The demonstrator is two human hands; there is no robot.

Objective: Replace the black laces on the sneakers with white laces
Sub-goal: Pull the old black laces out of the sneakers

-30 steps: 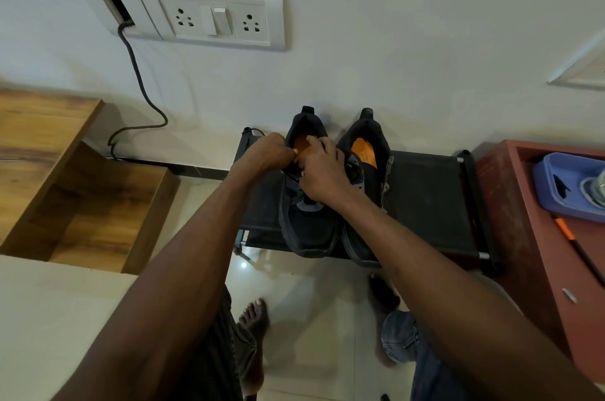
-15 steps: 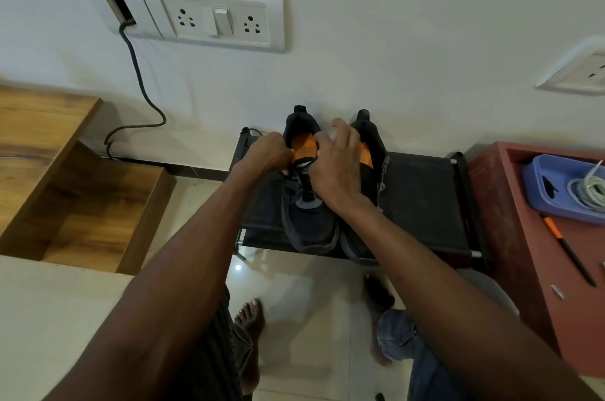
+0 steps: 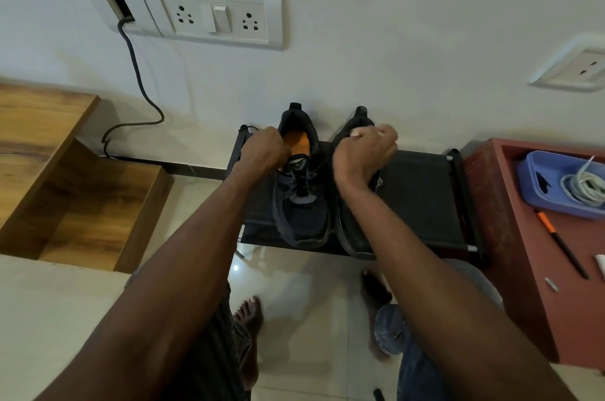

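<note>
Unlacing step — left hand [image 3: 263, 149] and right hand [image 3: 365, 151] each fisted on black laces [image 3: 302, 182], pulled apart above the sneaker [image 3: 299, 200] — next, loosen lower eyelets.

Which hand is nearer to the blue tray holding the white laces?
Right. The right hand is above the right sneaker, on the side towards the blue tray; the left hand is at the left sneaker, farther away.

Both arms outstretched, left hand [image 3: 264, 149] and right hand [image 3: 366, 151] fisted, knuckles up, apart.
</note>
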